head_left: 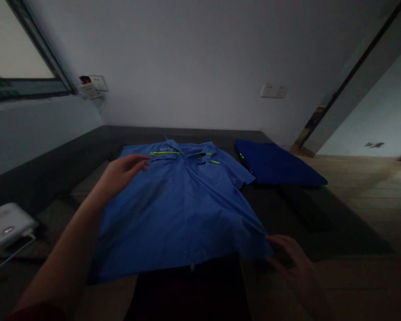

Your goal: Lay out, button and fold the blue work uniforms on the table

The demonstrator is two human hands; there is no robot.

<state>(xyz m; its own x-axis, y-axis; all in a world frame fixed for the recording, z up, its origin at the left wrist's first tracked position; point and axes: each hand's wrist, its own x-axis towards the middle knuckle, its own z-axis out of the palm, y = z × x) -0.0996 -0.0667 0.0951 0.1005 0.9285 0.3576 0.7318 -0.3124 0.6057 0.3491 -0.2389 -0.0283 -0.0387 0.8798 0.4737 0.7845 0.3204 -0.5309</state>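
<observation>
A blue short-sleeved shirt [183,209] with neon yellow-green pocket trim lies spread flat, front up, on a dark low platform [321,214]. My left hand [122,171] rests flat on the shirt's left shoulder area, fingers stretched out. Down at the shirt's lower right hem corner is my right hand [296,263], fingers apart and slightly blurred, touching or just beside the cloth edge.
A folded dark blue garment [277,162] lies on the platform right of the shirt. A white device [5,225] with a cable sits at the left edge. Wall sockets [273,90] are behind, a window is upper left, and wooden floor is at right.
</observation>
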